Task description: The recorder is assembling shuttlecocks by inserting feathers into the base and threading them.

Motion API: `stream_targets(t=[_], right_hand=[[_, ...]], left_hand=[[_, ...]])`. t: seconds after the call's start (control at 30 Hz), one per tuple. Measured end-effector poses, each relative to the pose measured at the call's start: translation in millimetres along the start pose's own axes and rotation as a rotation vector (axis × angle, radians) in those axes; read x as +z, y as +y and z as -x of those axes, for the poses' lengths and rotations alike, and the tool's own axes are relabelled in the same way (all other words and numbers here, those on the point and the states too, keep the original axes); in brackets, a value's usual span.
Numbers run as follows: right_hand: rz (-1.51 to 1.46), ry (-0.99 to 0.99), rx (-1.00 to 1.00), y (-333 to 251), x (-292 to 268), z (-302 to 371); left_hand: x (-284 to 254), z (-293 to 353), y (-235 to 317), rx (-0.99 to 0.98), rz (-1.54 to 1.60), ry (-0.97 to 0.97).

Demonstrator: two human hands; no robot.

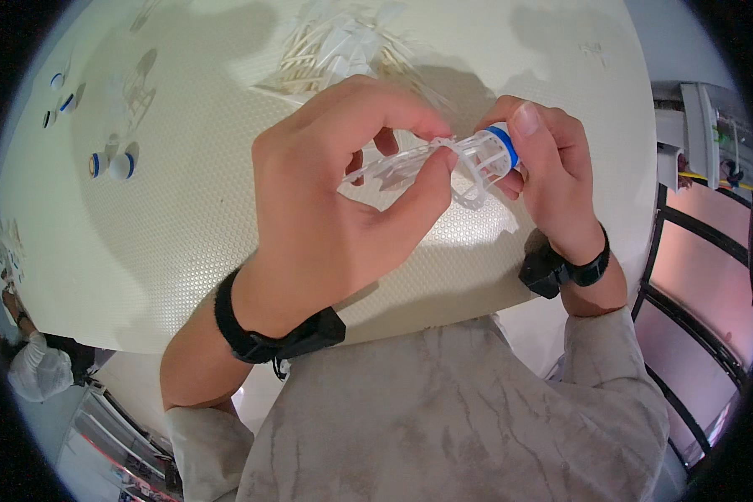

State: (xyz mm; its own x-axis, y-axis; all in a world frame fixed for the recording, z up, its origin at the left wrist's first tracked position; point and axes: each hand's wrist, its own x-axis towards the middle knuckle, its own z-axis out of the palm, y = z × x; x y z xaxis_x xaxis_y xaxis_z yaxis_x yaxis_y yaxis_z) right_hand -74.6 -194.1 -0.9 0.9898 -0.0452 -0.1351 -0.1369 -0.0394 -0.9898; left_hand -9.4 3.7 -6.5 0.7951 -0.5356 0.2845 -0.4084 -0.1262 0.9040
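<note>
Above the table's near side, my left hand (pixel 335 180) pinches a clear plastic lattice piece (pixel 470 177) between thumb and forefinger. This piece is long and openwork, with a wider ring-like flange by my fingertips, and part of it lies behind my left thumb. At its right end is a white cap with a blue band (pixel 504 144). My right hand (pixel 550 159) grips that cap, its thumb pressed on top and its fingers curled behind. Whether the cap is fully seated on the piece I cannot tell.
A heap of thin pale sticks with clear plastic (pixel 343 54) lies at the far middle of the cream textured table (pixel 201 243). Several small blue-and-white caps (pixel 122 166) are scattered at left. Another person (pixel 38 364) is at the far left edge. A black-framed chair (pixel 699 259) stands right.
</note>
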Motion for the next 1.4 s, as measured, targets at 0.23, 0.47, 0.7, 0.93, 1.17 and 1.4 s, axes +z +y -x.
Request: stream_targets(t=[0.23, 0.47, 0.7, 0.93, 1.17, 1.4], right_hand=[[-0.012, -0.003, -0.015, -2.3, 1.0, 2.6], [0.135, -0.073, -0.205, -0.3, -5.4, 5.5], [0.164, -0.079, -0.281, 4.4, -5.1, 9.2], [0.287, -0.132, -0.299, 2.2, -10.3, 10.4], [0.269, -0.112, -0.261, -0.1, -6.3, 15.4], [0.251, -0.122, -0.282, 5.1, -7.9, 14.5]], left_hand=[[3.9, 3.6, 1.7, 0.004, 0.058, 0.031], [4.1, 9.3, 3.7, 0.114, 0.115, 0.016], [4.5, 12.3, -0.5, 0.225, 0.138, 0.029], [3.7, 14.9, 6.1, 0.189, 0.158, 0.017], [-2.7, 17.8, 15.0, 0.053, 0.181, -0.015], [-1.0, 20.7, 7.3, 0.158, 0.201, 0.011]])
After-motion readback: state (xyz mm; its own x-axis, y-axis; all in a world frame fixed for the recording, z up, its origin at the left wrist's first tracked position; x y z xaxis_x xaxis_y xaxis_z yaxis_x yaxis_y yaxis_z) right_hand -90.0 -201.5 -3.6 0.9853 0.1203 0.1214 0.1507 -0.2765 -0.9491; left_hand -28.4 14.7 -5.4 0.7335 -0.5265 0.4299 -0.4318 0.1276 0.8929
